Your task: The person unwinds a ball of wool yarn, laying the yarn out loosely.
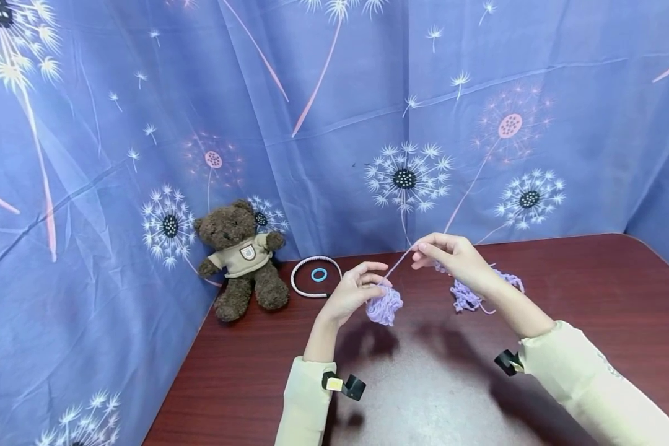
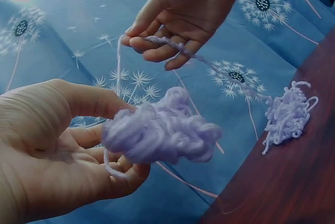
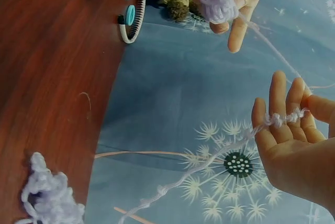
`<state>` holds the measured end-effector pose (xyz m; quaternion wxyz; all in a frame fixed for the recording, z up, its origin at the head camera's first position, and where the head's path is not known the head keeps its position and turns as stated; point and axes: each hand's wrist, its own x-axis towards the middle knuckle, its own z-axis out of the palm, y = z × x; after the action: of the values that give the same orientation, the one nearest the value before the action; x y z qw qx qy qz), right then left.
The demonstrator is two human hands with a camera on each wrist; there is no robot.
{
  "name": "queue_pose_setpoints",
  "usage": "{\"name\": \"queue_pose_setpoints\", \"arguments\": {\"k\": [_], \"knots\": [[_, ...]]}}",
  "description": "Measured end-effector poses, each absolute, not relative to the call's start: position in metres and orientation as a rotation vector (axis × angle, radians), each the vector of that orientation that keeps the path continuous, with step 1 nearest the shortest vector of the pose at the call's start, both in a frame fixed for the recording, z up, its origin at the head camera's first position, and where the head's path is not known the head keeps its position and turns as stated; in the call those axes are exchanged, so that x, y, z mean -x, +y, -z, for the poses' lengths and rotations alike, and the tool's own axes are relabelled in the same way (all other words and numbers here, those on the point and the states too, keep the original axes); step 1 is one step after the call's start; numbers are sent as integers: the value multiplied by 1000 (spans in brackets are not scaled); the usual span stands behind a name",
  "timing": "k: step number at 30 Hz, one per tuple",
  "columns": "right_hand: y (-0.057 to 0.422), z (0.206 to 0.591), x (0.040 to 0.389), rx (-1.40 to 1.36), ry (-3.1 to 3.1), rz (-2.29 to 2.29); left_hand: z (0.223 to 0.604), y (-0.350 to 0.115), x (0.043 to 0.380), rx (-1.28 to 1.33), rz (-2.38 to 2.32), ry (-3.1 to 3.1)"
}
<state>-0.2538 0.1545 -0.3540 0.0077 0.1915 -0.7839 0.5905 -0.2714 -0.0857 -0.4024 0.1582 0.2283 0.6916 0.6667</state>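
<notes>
Winding apparently in hand: left hand [image 1: 352, 290] gripping the lilac yarn bundle [image 1: 386, 306] above the bench [image 1: 240, 371], right hand [image 1: 451, 256] at its two o'clock pinching the strand [image 1: 399, 262], loose tangle [image 1: 466, 300] at three; next likely wants even wrapping.

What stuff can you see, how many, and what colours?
Flowery cloth: count unclear, blue, at the back
Table: one, reddish brown, in front of the cloth
Teddy bear: one, brown, beige top, table's left end
Headband: one, white, black ends, beside the teddy bear
Ring: one, blue, inside the headband's curve
Yarn bundle: one, lilac, above the table
Yarn strand: one, lilac, rising from the bundle
Yarn pile: one, lilac, on the table's right
Sleeves: two, cream, over the table
Wrist gadgets: two, black, on the sleeves
Left hand: one, holding the bundle
Right hand: one, pinching the strand
</notes>
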Motion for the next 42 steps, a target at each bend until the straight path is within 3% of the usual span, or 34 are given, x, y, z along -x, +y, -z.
{"name": "queue_pose_setpoints", "arguments": {"k": [7, 22, 32, 42], "knots": [[155, 359, 255, -531, -2442, -1965, 412, -82, 275, -747, -1800, 2110], [174, 365, 259, -544, -2410, -1913, 456, -60, 281, -581, -1419, 2282], [181, 357, 255, -529, -2391, -1928, 475, -53, 281, -570, -1533, 2365], [229, 345, 259, -467, -1947, -2267, 452, -86, 294, -415, -1900, 2096]]}}
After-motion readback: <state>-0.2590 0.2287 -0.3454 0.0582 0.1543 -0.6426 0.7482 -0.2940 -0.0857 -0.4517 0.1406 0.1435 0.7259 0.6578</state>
